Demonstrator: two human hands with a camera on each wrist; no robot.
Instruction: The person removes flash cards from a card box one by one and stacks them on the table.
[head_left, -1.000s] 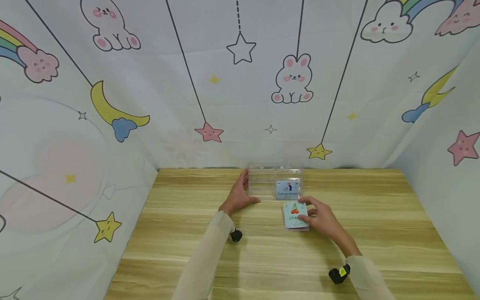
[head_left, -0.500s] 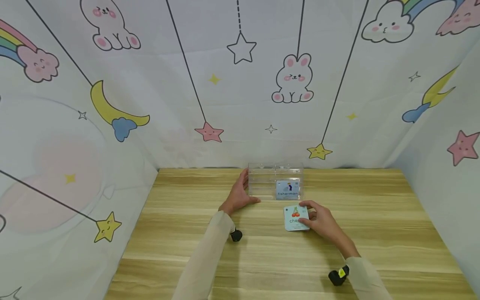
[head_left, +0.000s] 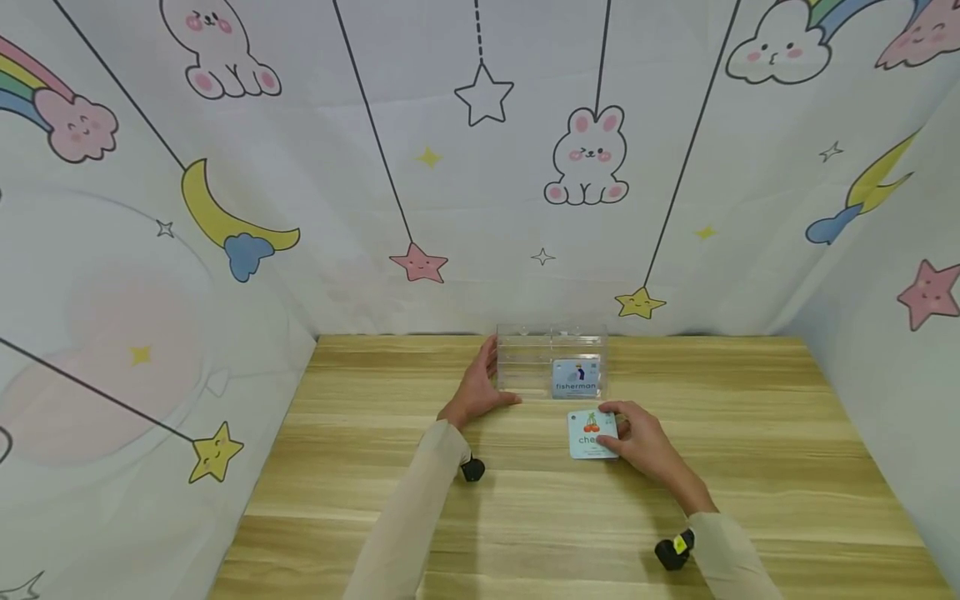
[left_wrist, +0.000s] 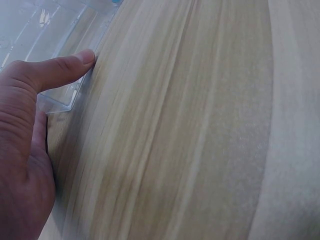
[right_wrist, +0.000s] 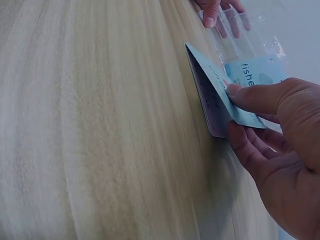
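My left hand (head_left: 478,390) grips the left end of a clear plastic compartment box (head_left: 523,375) at the back of the table, thumb along its front edge and fingers at its side. A blue "fisherman" card (head_left: 576,379) stands in the box's right half. Just in front of it, my right hand (head_left: 639,435) pinches picture cards by their right edge; the top card (head_left: 585,427) shows red cherries, its word partly covered by the thumb. In the right wrist view a lavender-faced card (right_wrist: 215,125) spreads apart below the top one, close over the table.
The wooden table (head_left: 360,467) ends at a white printed cloth (head_left: 510,208) right behind the box. More cloth hangs at the left and right sides. A black wrist camera (head_left: 673,552) sits at the right sleeve, another (head_left: 472,469) at the left.
The held cards have shifted slightly; the pinkish card edge showing below the cherry card a second ago no longer shows in the head view. My left hand and the box have stayed put.
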